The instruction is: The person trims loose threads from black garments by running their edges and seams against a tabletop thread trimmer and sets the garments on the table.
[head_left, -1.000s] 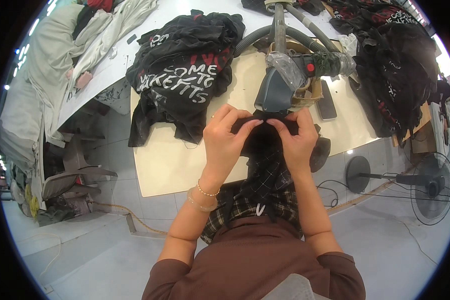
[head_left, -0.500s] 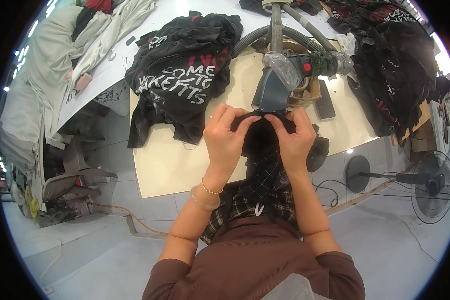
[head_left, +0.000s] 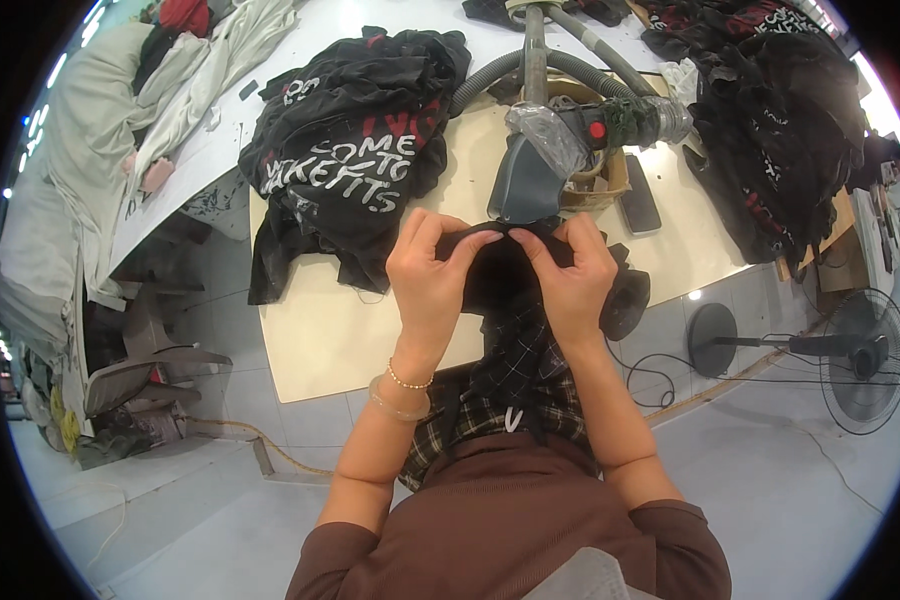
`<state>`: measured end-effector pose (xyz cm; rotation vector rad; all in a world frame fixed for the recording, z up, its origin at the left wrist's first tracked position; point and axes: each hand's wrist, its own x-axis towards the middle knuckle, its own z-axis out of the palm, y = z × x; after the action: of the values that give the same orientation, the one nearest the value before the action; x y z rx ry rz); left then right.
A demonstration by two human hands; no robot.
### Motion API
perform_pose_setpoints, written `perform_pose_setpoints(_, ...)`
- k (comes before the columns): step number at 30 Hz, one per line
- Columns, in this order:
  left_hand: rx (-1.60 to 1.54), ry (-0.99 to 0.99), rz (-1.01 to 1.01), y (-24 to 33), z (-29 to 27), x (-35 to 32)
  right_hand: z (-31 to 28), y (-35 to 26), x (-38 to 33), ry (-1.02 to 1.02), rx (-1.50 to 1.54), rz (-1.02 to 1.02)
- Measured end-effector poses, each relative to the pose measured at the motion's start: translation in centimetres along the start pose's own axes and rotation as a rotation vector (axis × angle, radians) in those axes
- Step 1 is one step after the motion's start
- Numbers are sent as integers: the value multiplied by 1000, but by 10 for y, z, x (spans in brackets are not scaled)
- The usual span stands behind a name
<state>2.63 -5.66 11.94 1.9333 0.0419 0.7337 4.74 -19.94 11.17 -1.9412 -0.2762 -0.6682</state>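
And here the L hand [head_left: 428, 275] is pinching black cloth [head_left: 500, 275], thumb and fingers clamped on its upper edge; R hand [head_left: 578, 275] is mirroring it, thumb and fingertips clamped on the same edge just beside. Cloth's sitting betw. both hands, right by the lower end of the blue-grey machine head [head_left: 535, 185], w/ its slack hanging twd the lap [head_left: 440, 430]. Is it touching the head? Can't tell. Thumbs are nearly meeting, prob. b/c that's holding a short stretch of edge taut and level. Up top, a metal pole [head_left: 535, 60] is apparently supporting the head over the table [head_left: 320, 330], prob. so both hands can fit near its tip. L pile [head_left: 345, 165] and R pile [head_left: 780, 150] of black garments are flanking it, seemingly for easy reach. Phone [head_left: 640, 195] is lying R of the head, prob. parked aside.
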Motion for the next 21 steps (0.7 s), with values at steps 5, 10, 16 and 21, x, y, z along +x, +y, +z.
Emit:
perform_pose_setpoints(5,25,-19,13,1,4,2,-8,-1,1,-10,-2,39)
perform_pose_setpoints(10,14,-40,-31,7,9,4,-12,5,-2,17,-43,55)
perform_pose_setpoints(16,2,-156,-107,4,1,-2,-19,13,-5,-54,48,44)
perform_pose_setpoints(21,-191,-240,-185,4,-14,-10,-25,14,-8,-155,144,90)
